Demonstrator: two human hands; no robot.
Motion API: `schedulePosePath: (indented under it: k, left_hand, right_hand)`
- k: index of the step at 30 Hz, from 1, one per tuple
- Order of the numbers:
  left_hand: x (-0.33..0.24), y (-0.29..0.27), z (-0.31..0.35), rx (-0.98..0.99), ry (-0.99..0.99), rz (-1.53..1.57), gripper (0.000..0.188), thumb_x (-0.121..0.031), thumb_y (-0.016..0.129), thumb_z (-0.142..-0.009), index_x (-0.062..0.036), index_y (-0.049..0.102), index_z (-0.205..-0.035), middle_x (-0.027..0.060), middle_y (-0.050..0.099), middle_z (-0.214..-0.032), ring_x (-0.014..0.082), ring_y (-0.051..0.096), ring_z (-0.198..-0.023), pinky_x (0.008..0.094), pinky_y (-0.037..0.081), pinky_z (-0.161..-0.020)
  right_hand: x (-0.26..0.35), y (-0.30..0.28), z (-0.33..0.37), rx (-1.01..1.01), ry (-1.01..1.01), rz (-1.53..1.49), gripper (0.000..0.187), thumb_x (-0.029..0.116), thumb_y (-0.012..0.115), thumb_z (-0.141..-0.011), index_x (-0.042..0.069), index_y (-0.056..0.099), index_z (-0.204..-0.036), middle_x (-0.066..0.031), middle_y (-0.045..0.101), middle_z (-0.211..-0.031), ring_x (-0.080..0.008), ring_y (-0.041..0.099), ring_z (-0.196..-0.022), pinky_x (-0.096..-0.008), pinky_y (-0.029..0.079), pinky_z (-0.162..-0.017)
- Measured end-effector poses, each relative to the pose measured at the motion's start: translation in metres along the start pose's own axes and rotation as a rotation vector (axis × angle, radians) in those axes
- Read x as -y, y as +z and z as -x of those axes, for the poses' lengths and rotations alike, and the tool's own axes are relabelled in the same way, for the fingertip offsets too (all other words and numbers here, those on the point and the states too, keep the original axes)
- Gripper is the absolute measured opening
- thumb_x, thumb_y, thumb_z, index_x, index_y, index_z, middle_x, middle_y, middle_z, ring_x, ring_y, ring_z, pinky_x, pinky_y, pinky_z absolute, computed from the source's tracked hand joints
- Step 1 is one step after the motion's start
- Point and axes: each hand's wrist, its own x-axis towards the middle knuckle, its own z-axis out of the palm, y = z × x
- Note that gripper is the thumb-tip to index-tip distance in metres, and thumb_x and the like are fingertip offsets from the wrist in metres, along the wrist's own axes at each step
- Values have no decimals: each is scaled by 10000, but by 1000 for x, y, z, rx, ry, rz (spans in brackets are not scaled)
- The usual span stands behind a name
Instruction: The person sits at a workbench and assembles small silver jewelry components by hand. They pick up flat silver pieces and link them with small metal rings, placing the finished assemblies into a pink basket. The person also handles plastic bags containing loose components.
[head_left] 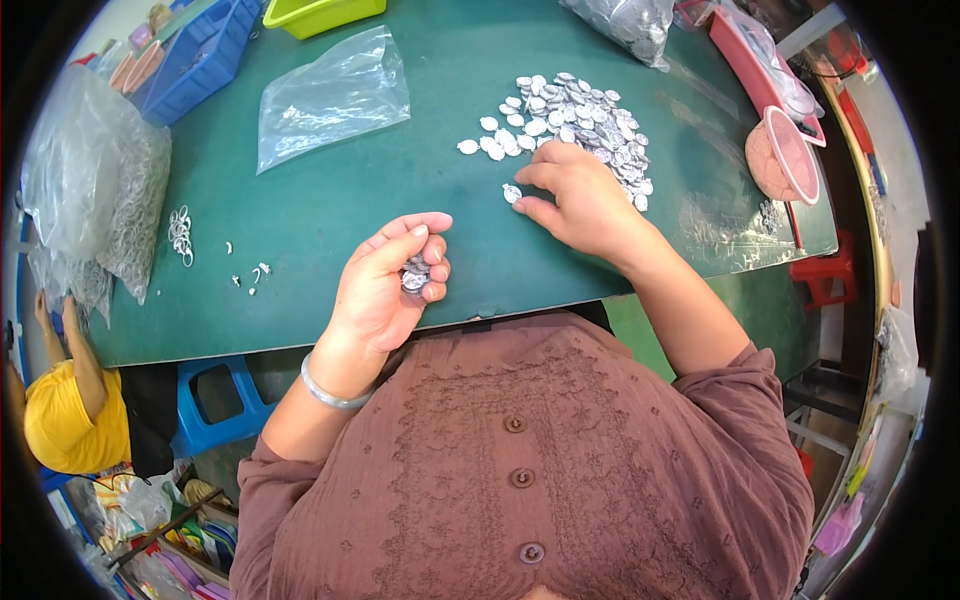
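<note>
My left hand is curled around several small silvery metal discs, held just above the table's near edge. To its right, my right hand pinches one silvery disc with a small loop between thumb and fingertips, at the table surface. Just beyond that hand spreads a pile of the same discs, with a few loose ones scattered at its left side. Part of the pile is hidden behind my right hand.
A flat clear plastic bag lies on the green table. Filled clear bags stand at left near small rings. Blue and yellow-green bins sit behind; a pink basket is at right. A person in yellow works at lower left.
</note>
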Motion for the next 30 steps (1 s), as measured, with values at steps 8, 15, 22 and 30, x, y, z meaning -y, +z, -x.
schedulePosePath:
  k: [8, 15, 22, 30]
  left_hand:
    - [1, 3, -1, -28, -2, -97, 182, -124, 501, -867, -5, 538, -1000, 14, 489, -705, 96, 468, -611, 195, 370, -481]
    - [3, 15, -4, -99, 62, -226, 161, -111, 551, -841, -8, 577, -963, 3, 498, -680, 77, 468, -577, 194, 368, -476]
    - [-3, 5, 1, -117, 96, -221, 153, -127, 565, -836, -8, 595, -927, -7, 502, -657, 77, 473, -547, 199, 369, -451]
    - [-6, -4, 7, -150, 124, -212, 159, -125, 575, -829, -3, 595, -928, -8, 502, -659, 68, 468, -546, 195, 365, -450]
  right_hand:
    - [6, 4, -2, 62, 135, -58, 74, 87, 618, -697, 28, 618, -742, -96, 549, -737, -278, 551, -687, -369, 445, -634]
    - [19, 2, -2, 59, 345, -401, 49, 68, 589, -715, 30, 612, -733, -102, 552, -739, -272, 556, -691, -346, 444, -636]
    - [10, 14, -8, 28, -41, -52, 101, 45, 623, -699, 10, 605, -792, -94, 537, -780, -274, 529, -751, -347, 434, -670]
    - [20, 3, -12, 208, 383, -525, 101, 82, 628, -753, 17, 613, -829, -20, 566, -751, -115, 526, -694, -248, 424, -626]
